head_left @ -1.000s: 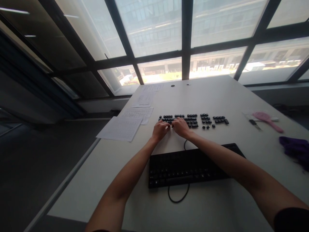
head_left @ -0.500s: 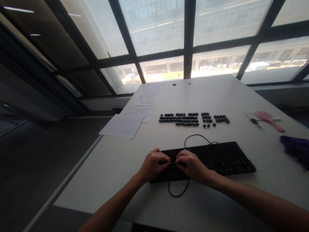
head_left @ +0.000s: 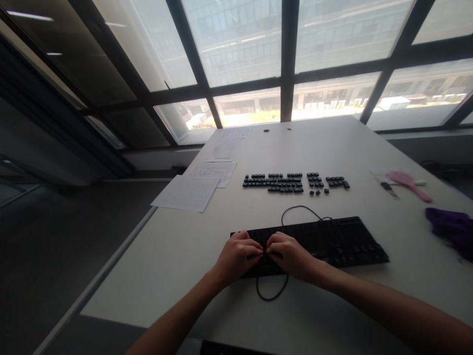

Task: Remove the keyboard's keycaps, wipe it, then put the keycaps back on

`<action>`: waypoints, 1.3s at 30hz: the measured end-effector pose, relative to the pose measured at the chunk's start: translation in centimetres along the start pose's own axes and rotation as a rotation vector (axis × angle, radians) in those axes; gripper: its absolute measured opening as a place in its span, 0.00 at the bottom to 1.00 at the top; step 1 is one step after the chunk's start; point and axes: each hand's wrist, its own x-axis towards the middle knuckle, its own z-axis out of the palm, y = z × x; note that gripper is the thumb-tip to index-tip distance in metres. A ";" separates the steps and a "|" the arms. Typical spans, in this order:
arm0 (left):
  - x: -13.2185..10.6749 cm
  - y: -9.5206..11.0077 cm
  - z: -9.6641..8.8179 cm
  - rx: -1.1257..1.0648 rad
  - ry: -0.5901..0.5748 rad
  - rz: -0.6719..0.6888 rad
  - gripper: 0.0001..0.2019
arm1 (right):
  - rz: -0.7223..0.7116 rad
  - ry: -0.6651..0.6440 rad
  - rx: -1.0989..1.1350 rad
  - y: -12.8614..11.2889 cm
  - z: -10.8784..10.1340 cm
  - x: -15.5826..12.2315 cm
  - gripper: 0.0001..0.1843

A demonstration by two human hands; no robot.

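Head view: one white surface (head_left: 185, 256). One keyboard (head_left: 332, 239) near front edge: black, long, flat, cable (head_left: 273, 291) looping under front. Four paper sheets (head_left: 186, 193) far left. Two hands on keyboard's left end: left hand (head_left: 236, 256), right hand (head_left: 291, 255), fingertips almost meeting. Each grip curled; contents cannot tell. One purple cloth (head_left: 449, 224), one pink brush (head_left: 406, 182) right. Loose black keycaps (head_left: 281, 182) in rows beyond keyboard, too small to count.

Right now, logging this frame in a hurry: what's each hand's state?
Left hand: fingers curled, on the keyboard; holding anything, cannot tell.
Right hand: fingers curled, on the keyboard too; likewise cannot tell.
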 end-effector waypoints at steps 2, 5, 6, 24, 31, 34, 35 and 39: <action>-0.1 0.2 0.0 0.046 -0.012 0.034 0.05 | -0.020 -0.030 -0.039 -0.1 -0.1 0.0 0.10; -0.4 0.7 0.0 0.092 -0.017 0.064 0.06 | -0.044 -0.064 -0.114 -0.4 -0.3 -0.1 0.09; -0.5 0.8 0.0 0.099 -0.012 0.065 0.06 | -0.049 -0.069 -0.135 -0.5 -0.3 -0.2 0.09; 14.6 -8.0 2.1 0.139 0.170 -0.235 0.10 | 0.327 0.105 -0.618 10.0 -5.7 10.7 0.11; 17.8 -9.4 4.3 0.125 0.134 -0.219 0.08 | 0.304 0.034 -0.643 11.8 -5.5 12.5 0.13; 17.9 -9.6 4.3 0.100 0.119 -0.221 0.08 | 0.297 0.017 -0.621 12.0 -5.3 12.6 0.14; 18.0 -9.6 4.2 0.093 0.116 -0.226 0.08 | 0.297 0.018 -0.611 12.0 -5.3 12.6 0.14; 17.0 -8.9 3.0 0.073 0.143 -0.277 0.04 | 0.299 0.039 -0.559 11.2 -5.6 12.2 0.12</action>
